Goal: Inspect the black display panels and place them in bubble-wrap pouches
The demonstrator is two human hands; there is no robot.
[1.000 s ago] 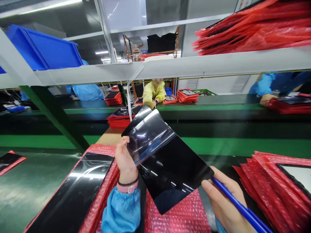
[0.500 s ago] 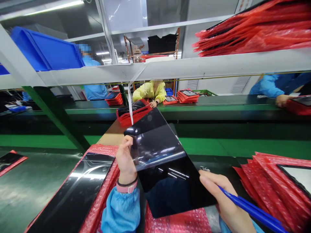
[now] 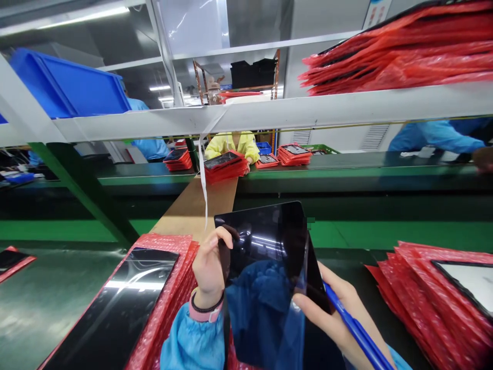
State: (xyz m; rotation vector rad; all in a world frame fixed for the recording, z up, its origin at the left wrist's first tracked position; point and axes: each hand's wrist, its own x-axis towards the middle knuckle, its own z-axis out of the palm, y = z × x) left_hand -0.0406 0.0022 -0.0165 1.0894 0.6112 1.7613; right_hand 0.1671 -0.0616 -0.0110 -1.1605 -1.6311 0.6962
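Note:
A black glossy tablet screen (image 3: 265, 303) is held up before me, tilted toward me and full of reflections. My left hand (image 3: 210, 264) pinches it at the upper left edge, fingers curled. On the right side my right hand (image 3: 346, 313) grips it, thumb on the glass face and fingers behind. That same hand also holds a blue pen (image 3: 356, 329), lying along the palm. Left of my hands, a larger black screen panel (image 3: 115, 308) lies on red bubble-wrap sleeves (image 3: 164, 300). A strip near my right thumb looks like clear film, but I cannot be sure.
Red sleeves (image 3: 416, 298) with a white-backed panel are stacked at right. Overhead, a white shelf beam (image 3: 269, 115) carries more red sleeves (image 3: 404, 56) and a blue bin (image 3: 73, 85). A brown board (image 3: 196, 200) bridges to the far bench, where a yellow-clad person (image 3: 233, 144) handles sleeves.
The tablet screen has come lower and its top edge has tipped toward me. My right thumb has moved onto its face. Across the bench, the sleeve stack now lies flatter on the board's far end.

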